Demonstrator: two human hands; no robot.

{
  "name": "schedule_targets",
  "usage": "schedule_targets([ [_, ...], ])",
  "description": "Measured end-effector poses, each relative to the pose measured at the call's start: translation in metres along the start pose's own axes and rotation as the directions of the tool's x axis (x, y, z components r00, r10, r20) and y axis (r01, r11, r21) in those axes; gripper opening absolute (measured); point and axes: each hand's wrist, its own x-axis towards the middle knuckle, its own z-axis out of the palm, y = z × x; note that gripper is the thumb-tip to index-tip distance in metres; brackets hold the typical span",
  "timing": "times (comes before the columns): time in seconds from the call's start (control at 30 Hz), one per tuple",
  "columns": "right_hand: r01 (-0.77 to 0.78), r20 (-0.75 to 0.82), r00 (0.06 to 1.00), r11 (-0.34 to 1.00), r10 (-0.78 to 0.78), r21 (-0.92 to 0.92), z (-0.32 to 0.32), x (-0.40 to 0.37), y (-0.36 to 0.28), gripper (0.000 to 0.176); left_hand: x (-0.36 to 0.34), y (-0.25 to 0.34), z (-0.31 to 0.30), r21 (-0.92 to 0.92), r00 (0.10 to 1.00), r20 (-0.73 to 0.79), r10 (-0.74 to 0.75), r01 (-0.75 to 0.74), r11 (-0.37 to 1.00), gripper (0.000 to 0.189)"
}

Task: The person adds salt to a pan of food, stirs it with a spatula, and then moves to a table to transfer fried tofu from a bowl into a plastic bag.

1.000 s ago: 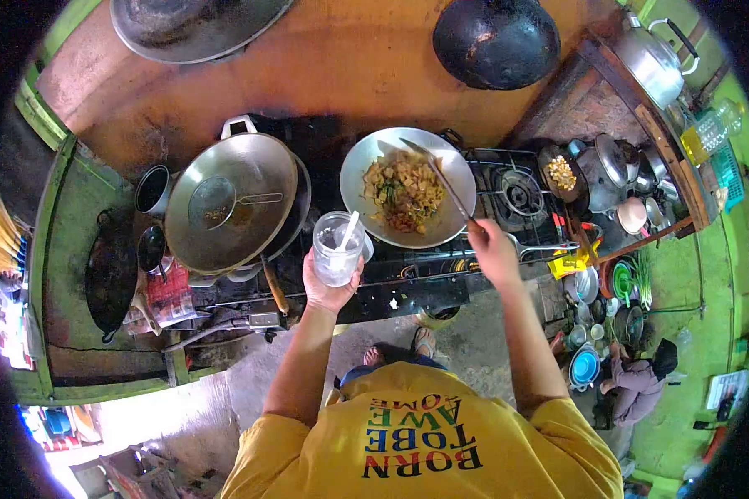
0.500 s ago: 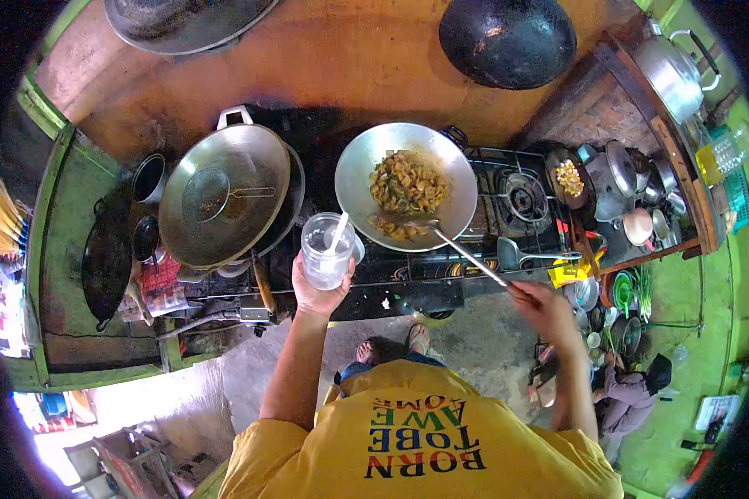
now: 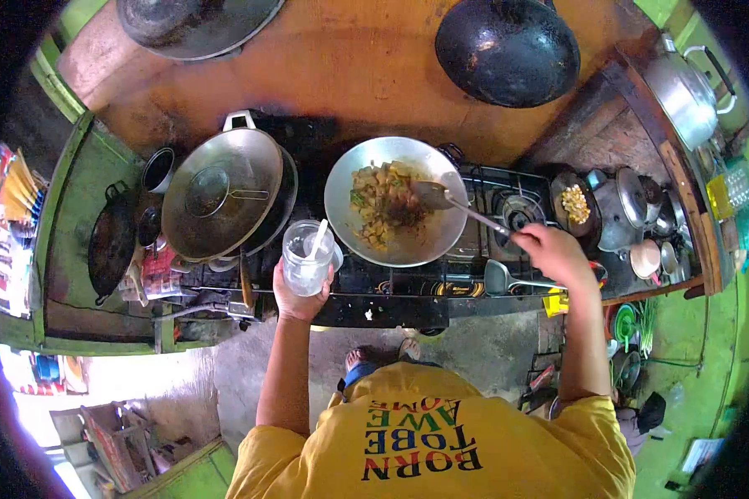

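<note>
My left hand is closed round a clear jar in front of the stove. A white spoon leans out of the jar's mouth, and some white stuff shows inside. My right hand grips the long handle of a metal spatula. The spatula's blade rests in the right part of a silver wok, against chopped brownish food with bits of green. This wok sits on the left side of the gas stove.
Left of the stove stands a large pan with a strainer in it. A second spatula lies at the stove's front right. Beyond the right burner is a dish of pale pieces. A black wok hangs on the wall. Another person is behind at right.
My right hand has moved up and right, carrying the spatula blade from the wok's near side to its right side. The food has shifted and shows a darker patch. The jar stays in my left hand.
</note>
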Motion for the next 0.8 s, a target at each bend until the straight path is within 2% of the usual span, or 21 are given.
schedule_targets([
  [0.07,0.032,-0.014,0.999,0.993,-0.034,-0.113,-0.005,0.0,0.015,0.033,0.005,0.002,-0.011,-0.003,0.998,0.063,0.003,-0.003,1.0,0.06],
  [0.1,0.033,0.0,0.999,0.982,-0.034,-0.185,0.006,0.004,0.02,0.033,0.006,0.003,-0.016,-0.005,0.992,0.123,-0.004,0.005,1.0,0.062],
  [0.13,0.033,0.014,0.999,0.966,-0.031,-0.255,0.025,0.01,0.026,0.033,0.005,0.002,-0.016,-0.004,0.993,0.121,0.005,-0.004,1.0,0.062],
  [0.17,0.091,0.101,0.992,0.977,-0.073,-0.193,0.045,0.017,0.03,0.034,0.005,0.001,-0.016,0.009,0.992,0.124,0.016,-0.017,1.0,0.061],
  [0.2,0.073,0.135,0.99,0.982,-0.05,-0.173,0.09,0.035,0.054,0.034,0.006,0.0,-0.015,0.022,0.991,0.13,0.027,-0.03,0.999,0.061],
  [0.23,-0.142,0.239,0.964,0.987,0.12,0.079,0.084,0.031,0.018,0.031,0.007,-0.001,-0.016,0.019,0.991,0.132,0.036,-0.039,0.999,0.061],
  [0.27,-0.105,0.195,0.979,0.956,0.052,0.273,0.135,0.047,0.043,0.029,0.006,-0.001,-0.016,0.007,0.99,0.135,0.04,-0.041,0.999,0.061],
  [0.3,-0.269,0.306,0.945,0.813,0.117,0.516,0.139,0.042,0.025,0.028,0.006,-0.002,-0.017,-0.002,0.99,0.138,0.042,-0.042,0.999,0.06],
  [0.33,-0.364,0.384,0.918,0.592,0.099,0.719,0.145,0.036,0.015,0.027,0.006,-0.003,-0.016,0.004,0.99,0.136,0.046,-0.047,0.999,0.06],
  [0.4,-0.269,0.31,0.949,0.66,0.057,0.701,0.155,0.029,0.006,0.026,0.005,-0.004,-0.014,-0.006,0.992,0.114,0.056,-0.055,0.998,0.06],
  [0.43,-0.27,0.309,0.949,0.654,0.058,0.706,0.166,0.025,0.007,0.026,0.006,-0.003,-0.014,0.013,0.992,0.117,0.052,-0.054,0.998,0.06],
  [0.47,-0.052,0.059,0.998,0.795,0.021,0.604,0.182,0.02,0.011,0.025,0.006,-0.002,-0.015,0.021,0.992,0.115,0.045,-0.047,0.999,0.06],
  [0.5,0.135,-0.184,0.981,0.895,-0.06,0.426,0.186,0.012,0.006,0.026,0.003,-0.005,-0.01,0.011,0.992,0.12,0.035,-0.037,0.999,0.06],
  [0.53,0.126,-0.19,0.981,0.894,-0.047,0.43,0.187,0.003,0.002,0.026,0.003,-0.006,-0.004,0.001,0.992,0.127,0.023,-0.023,1.0,0.06],
  [0.57,0.15,-0.223,0.972,0.917,-0.07,0.368,0.186,-0.006,-0.001,0.027,0.001,-0.011,0.002,0.041,0.997,0.023,0.072,-0.073,0.997,0.06],
  [0.6,0.169,-0.254,0.963,0.938,-0.092,0.303,0.178,-0.016,-0.01,0.029,0.001,-0.011,0.002,0.047,0.998,0.03,0.056,-0.057,0.997,0.06],
  [0.63,0.14,-0.22,0.972,0.962,-0.088,0.233,0.167,-0.027,-0.019,0.028,0.0,-0.01,0.001,0.027,0.998,0.05,0.026,-0.028,0.999,0.061],
  [0.67,0.125,-0.229,0.971,0.964,-0.07,0.234,0.154,-0.041,-0.026,0.028,-0.001,-0.007,-0.001,0.008,0.998,0.069,-0.004,0.004,1.0,0.061],
  [0.73,0.23,-0.261,0.952,0.935,-0.159,0.271,0.134,-0.069,-0.038,0.027,-0.001,0.0,-0.005,-0.008,0.995,0.07,-0.07,0.071,0.997,0.059],
  [0.8,0.217,-0.259,0.956,0.925,-0.137,0.311,0.128,-0.092,-0.043,0.026,-0.001,0.007,-0.009,0.008,0.995,0.032,-0.098,0.098,0.995,0.057],
])
